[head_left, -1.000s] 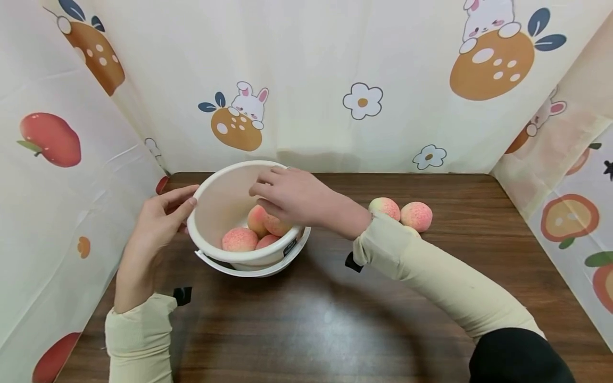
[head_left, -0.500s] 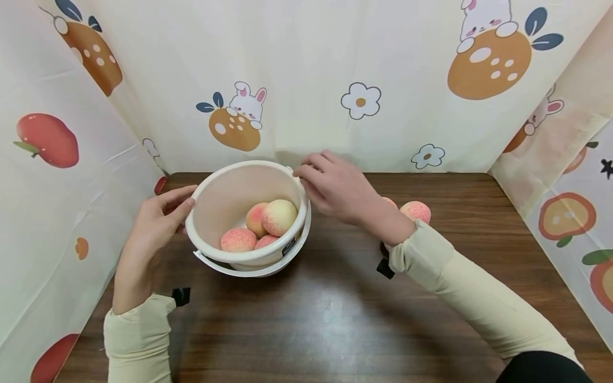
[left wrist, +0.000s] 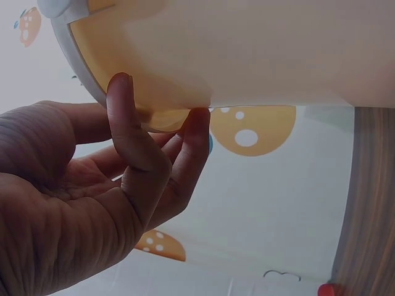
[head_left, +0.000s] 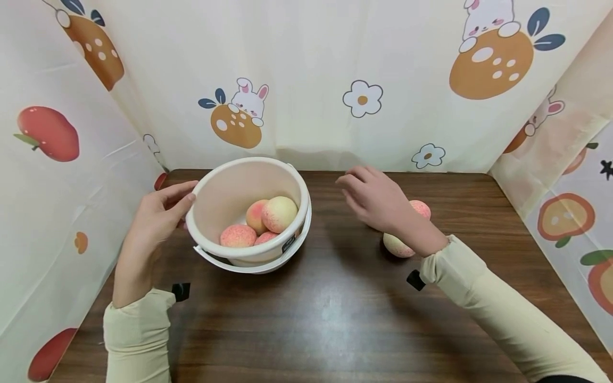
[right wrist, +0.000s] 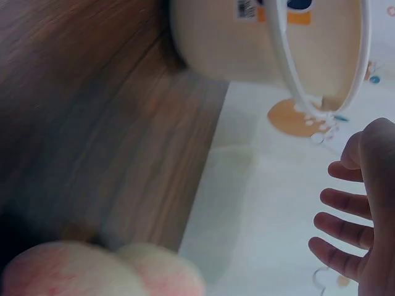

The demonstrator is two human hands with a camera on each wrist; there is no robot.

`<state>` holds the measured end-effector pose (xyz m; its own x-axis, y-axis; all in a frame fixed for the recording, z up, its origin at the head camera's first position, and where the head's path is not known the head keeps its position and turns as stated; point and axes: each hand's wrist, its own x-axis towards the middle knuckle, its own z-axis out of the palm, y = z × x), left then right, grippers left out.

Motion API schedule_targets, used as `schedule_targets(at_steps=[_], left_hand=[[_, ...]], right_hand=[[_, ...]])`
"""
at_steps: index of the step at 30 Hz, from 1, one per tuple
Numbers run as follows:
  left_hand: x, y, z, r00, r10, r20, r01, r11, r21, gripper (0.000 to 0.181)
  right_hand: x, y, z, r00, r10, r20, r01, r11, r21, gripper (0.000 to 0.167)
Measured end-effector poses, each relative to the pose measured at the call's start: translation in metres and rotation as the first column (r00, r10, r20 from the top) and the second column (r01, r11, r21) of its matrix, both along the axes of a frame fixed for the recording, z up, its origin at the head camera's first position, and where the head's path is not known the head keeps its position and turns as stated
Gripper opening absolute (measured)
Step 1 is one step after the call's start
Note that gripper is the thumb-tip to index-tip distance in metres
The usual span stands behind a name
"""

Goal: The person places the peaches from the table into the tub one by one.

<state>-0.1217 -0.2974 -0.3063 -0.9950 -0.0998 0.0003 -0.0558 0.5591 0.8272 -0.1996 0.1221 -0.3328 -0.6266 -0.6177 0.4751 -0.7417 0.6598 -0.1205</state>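
Observation:
A cream plastic bucket (head_left: pixel 244 183) stands at the left back of the table. Its white handle (head_left: pixel 258 268) hangs down around the front. Inside lie several pink-and-yellow peaches, among them a pale one (head_left: pixel 280 214) and a pinker one (head_left: pixel 238 235). My left hand (head_left: pixel 158 215) grips the bucket's left rim between thumb and fingers; the left wrist view shows its curled fingers (left wrist: pixel 133 129) against it. To the bucket's right, above the table, my right hand (head_left: pixel 378 199) holds nothing, its fingers loosely bent. Under and behind it sit a pale peach (head_left: pixel 399 246) and a pink peach (head_left: pixel 421 208), partly hidden.
A brown wooden table (head_left: pixel 306 330) carries everything. A printed curtain (head_left: pixel 306 106) hangs along the back edge, with more of it on both sides. The bucket's handle (right wrist: pixel 290 74) juts out near the right hand in the right wrist view.
My right hand has left the bucket's inside and travelled right, over the loose peaches. The pale peach in the bucket is uncovered. My left hand keeps its place on the rim.

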Motion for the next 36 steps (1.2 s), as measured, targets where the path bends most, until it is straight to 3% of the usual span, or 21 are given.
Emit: schedule_targets(at_steps=[8, 15, 20, 27, 36], left_hand=[[-0.001, -0.001, -0.002, 1.0, 0.002, -0.004, -0.002, 1.0, 0.003, 0.047], [0.002, -0.003, -0.002, 1.0, 0.001, -0.001, -0.001, 1.0, 0.005, 0.049], [0.003, -0.004, -0.002, 1.0, -0.001, -0.008, 0.001, 1.0, 0.021, 0.048], [0.004, -0.003, -0.003, 1.0, 0.007, -0.008, -0.007, 1.0, 0.024, 0.048], [0.001, -0.002, -0.002, 1.0, 0.002, -0.015, -0.002, 0.999, 0.038, 0.047]], right_hand=[[-0.001, 0.03, -0.027, 0.993, -0.085, 0.079, 0.081, 0.995, 0.061, 0.022], [-0.001, 0.048, -0.044, 0.96, -0.2, 0.194, 0.16, 0.966, 0.204, 0.035], [-0.004, 0.053, -0.049, 0.944, -0.238, 0.227, 0.167, 0.941, 0.295, 0.043], [-0.015, 0.057, -0.055, 0.93, -0.252, 0.268, 0.164, 0.936, 0.311, 0.044], [-0.023, 0.06, -0.061, 0.887, -0.276, 0.371, 0.136, 0.923, 0.361, 0.053]])
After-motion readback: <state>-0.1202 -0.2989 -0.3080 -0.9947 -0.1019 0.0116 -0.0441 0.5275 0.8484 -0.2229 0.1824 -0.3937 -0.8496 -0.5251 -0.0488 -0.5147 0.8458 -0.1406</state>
